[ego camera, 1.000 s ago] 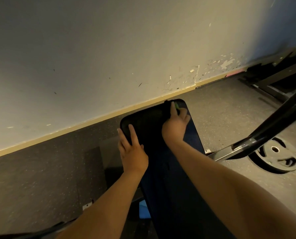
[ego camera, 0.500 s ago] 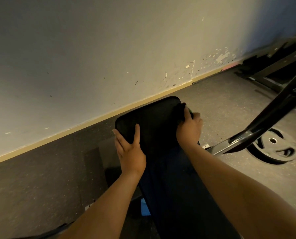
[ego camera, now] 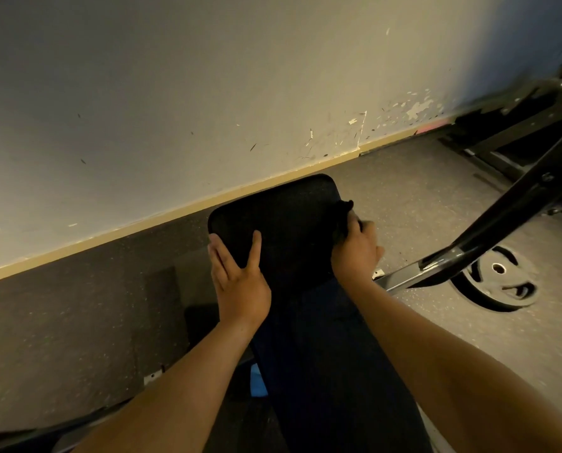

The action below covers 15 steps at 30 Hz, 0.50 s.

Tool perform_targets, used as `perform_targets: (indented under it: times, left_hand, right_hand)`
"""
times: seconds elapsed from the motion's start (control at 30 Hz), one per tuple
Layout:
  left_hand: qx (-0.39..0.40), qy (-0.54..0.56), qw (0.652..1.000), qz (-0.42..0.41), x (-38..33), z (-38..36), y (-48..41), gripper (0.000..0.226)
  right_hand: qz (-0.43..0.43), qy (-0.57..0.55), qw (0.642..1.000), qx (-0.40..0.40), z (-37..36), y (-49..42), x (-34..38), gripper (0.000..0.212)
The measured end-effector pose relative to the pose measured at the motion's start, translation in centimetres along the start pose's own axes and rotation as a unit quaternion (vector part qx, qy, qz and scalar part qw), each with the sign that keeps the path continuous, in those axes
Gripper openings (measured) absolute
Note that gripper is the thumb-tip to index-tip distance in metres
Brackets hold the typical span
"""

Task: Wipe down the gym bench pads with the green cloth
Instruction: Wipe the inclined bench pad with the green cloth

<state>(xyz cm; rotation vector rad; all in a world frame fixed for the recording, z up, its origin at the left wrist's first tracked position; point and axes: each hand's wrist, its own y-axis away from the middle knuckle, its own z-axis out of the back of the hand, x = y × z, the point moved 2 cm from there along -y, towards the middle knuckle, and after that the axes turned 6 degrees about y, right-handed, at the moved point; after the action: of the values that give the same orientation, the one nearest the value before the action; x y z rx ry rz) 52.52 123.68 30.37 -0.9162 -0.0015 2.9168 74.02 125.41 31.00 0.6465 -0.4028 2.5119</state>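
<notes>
Presently, the black bench pad [ego camera: 282, 214] lies lengthwise away from the camera, its far end close to the wall [ego camera: 175, 93]. The left hand [ego camera: 240, 282] rests flat against the pad's left edge, fingers straight and thumb extended across the top surface. The right hand [ego camera: 356, 248] is at the pad's right edge, fingers curled around a bunched cloth [ego camera: 342, 217], which is pressed to that edge and reads dark in this dim light. To the right, a black frame bar [ego camera: 502, 217] slants over the speckled floor [ego camera: 420, 191], above a weight plate [ego camera: 482, 292] lying flat.
</notes>
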Motion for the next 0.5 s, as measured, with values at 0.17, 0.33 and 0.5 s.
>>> perform_targets:
  times: [0.17, 0.33, 0.5]
  left_hand:
    - [-0.016, 0.001, 1.0, -0.012, 0.1, -0.7, 0.1, 0.078]
    - [-0.022, 0.018, 1.0, -0.006, 0.0, -0.9, 0.2, 0.081]
    - [-0.016, 0.026, 0.999, -0.026, 0.7, -0.7, 0.3, 0.071]
  right_hand:
    - [-0.101, -0.052, 0.994, 0.003, -1.5, 2.5, 1.6, 0.071]
    - [0.1, -0.004, 0.995, 0.022, -3.8, 7.9, 4.8, 0.07]
    - [0.121, 0.022, 0.992, -0.002, -1.9, 4.6, 1.9, 0.07]
